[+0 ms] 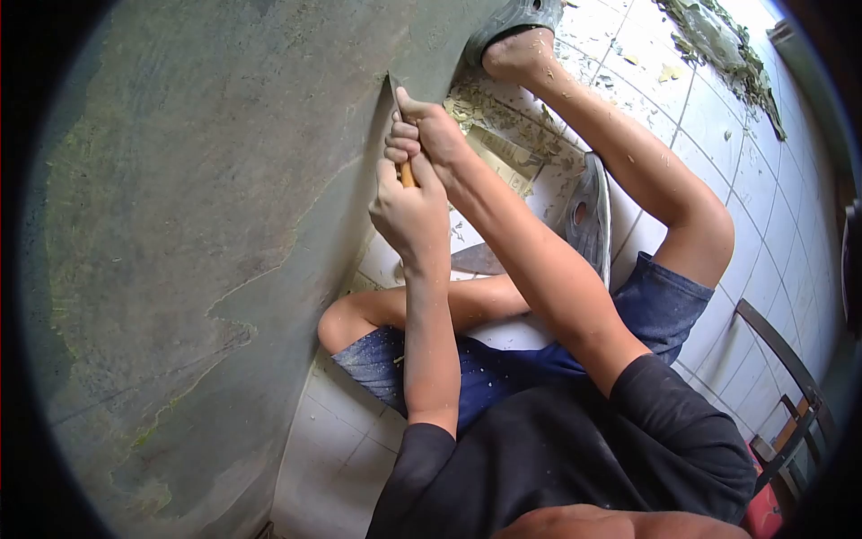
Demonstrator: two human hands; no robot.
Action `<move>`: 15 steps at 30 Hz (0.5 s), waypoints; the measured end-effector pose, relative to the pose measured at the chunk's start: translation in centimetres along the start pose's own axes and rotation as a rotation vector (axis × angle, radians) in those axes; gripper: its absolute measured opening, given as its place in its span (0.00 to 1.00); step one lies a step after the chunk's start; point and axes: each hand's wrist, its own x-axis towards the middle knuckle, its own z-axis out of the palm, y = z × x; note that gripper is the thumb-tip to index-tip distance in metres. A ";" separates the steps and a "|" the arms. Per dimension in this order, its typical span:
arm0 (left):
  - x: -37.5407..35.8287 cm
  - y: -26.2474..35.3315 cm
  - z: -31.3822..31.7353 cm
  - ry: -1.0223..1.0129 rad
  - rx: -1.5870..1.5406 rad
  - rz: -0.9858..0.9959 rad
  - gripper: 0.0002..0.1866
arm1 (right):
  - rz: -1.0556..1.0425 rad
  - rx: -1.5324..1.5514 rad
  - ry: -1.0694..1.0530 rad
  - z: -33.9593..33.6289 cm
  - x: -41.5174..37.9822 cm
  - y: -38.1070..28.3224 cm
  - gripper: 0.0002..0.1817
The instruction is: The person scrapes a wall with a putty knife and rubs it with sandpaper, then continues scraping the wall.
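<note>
In the head view, I sit on the white tiled floor (709, 184), close up against a mottled grey-green wall (189, 207). My right hand (431, 130) is closed, its fingers curled in and pressed together around the tool, with the thumb laid up beside the thin blade (393, 87). My left hand (409, 208) sits just below, touching the right, and wraps around the orange handle (408, 174); only a short piece of that handle shows between my fingers. The blade points away from me, and its tip meets the wall at the upper middle of the view.

Uneven, pale-edged lines run down the wall to the left of my hands. To the right of them, pale flakes (467, 110) lie scattered over the tiles, around a flat printed sheet (507, 160). A dark, pointed flat piece (478, 260) lies under my right forearm, near my grey clog (585, 216); another clog (512, 22) is on my farther foot. Crumpled clear plastic (714, 34) and dark scraps lie at the upper right, and a dark frame (779, 346) stands at the lower right, beside something red (763, 514).
</note>
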 end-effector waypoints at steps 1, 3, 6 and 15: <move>-0.3 0.1 -0.1 0.002 -0.003 0.000 0.13 | -0.001 -0.003 -0.001 0.1 -0.3 0.0 0.21; -1.8 0.4 -0.7 0.125 -0.036 0.032 0.13 | 0.092 -0.108 -0.097 0.4 -1.5 0.6 0.23; -2.0 0.1 -1.4 0.153 -0.088 0.018 0.13 | 0.123 -0.145 -0.045 1.9 -2.3 1.2 0.24; -1.3 1.4 -1.5 0.072 -0.024 -0.033 0.15 | 0.189 -0.085 -0.037 1.6 -2.0 -0.1 0.22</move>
